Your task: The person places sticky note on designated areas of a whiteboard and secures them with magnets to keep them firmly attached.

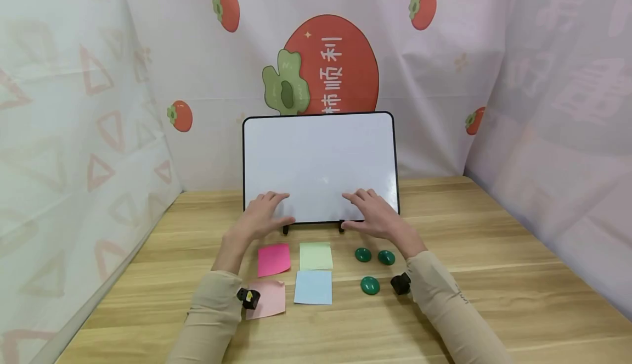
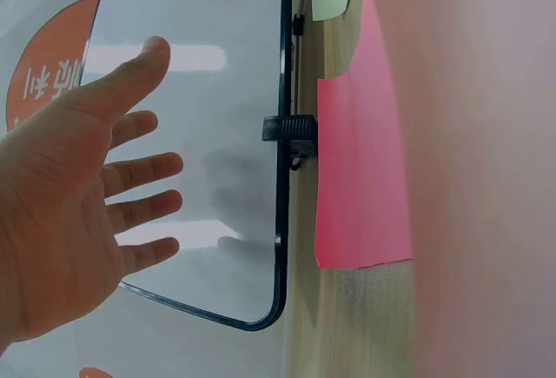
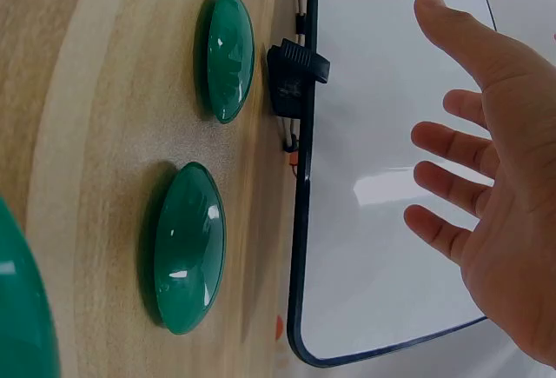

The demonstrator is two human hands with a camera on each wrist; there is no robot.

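A shiny white board with a thin black edge and round corners stands up on the far middle of the wooden table. It leans back a little and sits on two small black clips at its bottom edge. The board is smooth and blank.

The left hand is in front of the lower left part of the board. Its fingers are straight and spread apart, and it holds nothing. From the wrist view the palm faces the board, but I cannot tell if the fingertips touch it.

The right hand is in front of the lower right part of the board. Its fingers are also straight and spread, and it holds nothing. I cannot tell if it touches the board either.

On the table nearer than the board lie four square sticky notes, flat and thin like paper. A bright pink note and a pale green note are in the far row. A light pink note and a light blue note are in the near row.

To the right of the notes sit three round green magnets. They are smooth, glossy and shaped like little domes.

The table has light wood stripes. Soft cloth with red fruit pictures hangs behind.
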